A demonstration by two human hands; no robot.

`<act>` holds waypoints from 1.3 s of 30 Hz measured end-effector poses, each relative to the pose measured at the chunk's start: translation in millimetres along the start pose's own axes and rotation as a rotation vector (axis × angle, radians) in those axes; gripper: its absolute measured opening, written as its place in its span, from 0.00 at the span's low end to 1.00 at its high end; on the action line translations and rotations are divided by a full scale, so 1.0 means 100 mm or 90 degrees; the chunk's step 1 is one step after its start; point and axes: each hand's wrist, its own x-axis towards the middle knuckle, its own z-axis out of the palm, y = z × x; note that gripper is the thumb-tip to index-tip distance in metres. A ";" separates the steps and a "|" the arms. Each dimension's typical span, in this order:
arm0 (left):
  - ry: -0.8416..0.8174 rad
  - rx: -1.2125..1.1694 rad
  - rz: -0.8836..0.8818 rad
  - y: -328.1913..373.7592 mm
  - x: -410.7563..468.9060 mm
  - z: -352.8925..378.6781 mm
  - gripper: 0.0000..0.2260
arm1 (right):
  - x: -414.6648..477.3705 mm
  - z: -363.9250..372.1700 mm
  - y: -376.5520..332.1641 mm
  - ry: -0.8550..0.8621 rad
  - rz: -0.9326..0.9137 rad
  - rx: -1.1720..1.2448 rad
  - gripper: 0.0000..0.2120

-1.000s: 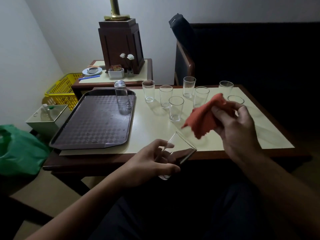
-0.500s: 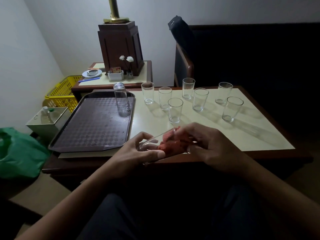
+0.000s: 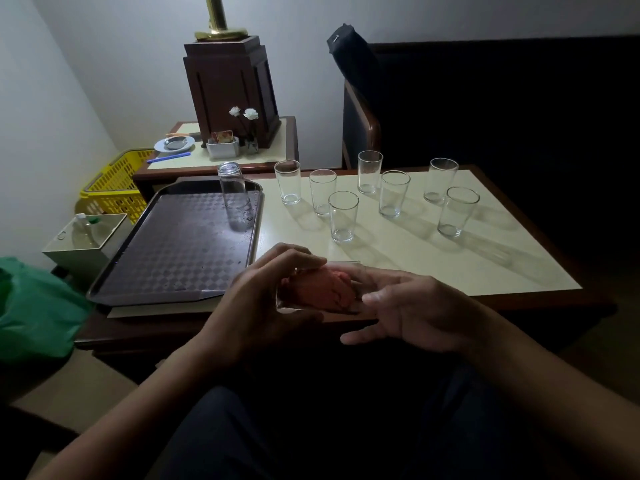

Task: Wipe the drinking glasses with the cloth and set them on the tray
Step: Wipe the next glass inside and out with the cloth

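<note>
Done: one inverted glass on the tray.
Now: our left hand wraps a glass, red cloth inside; our right hand's hold is hidden.
Left: seven upright glasses.

One head-worn wide-angle view; faces forward and down from the seated person's eye level; table close at 12 o'clock; tray at 10 o'clock.
</note>
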 end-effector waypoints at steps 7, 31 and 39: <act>-0.153 -0.724 -0.477 -0.02 0.04 -0.04 0.25 | 0.03 0.06 0.08 0.154 -0.136 -0.559 0.34; -0.205 -0.709 -0.467 0.01 0.10 -0.10 0.25 | -0.04 0.15 -0.03 0.182 -0.164 -0.609 0.24; -0.083 -0.557 -0.256 0.02 0.09 -0.19 0.24 | -0.02 0.15 -0.13 0.150 -0.103 -0.238 0.26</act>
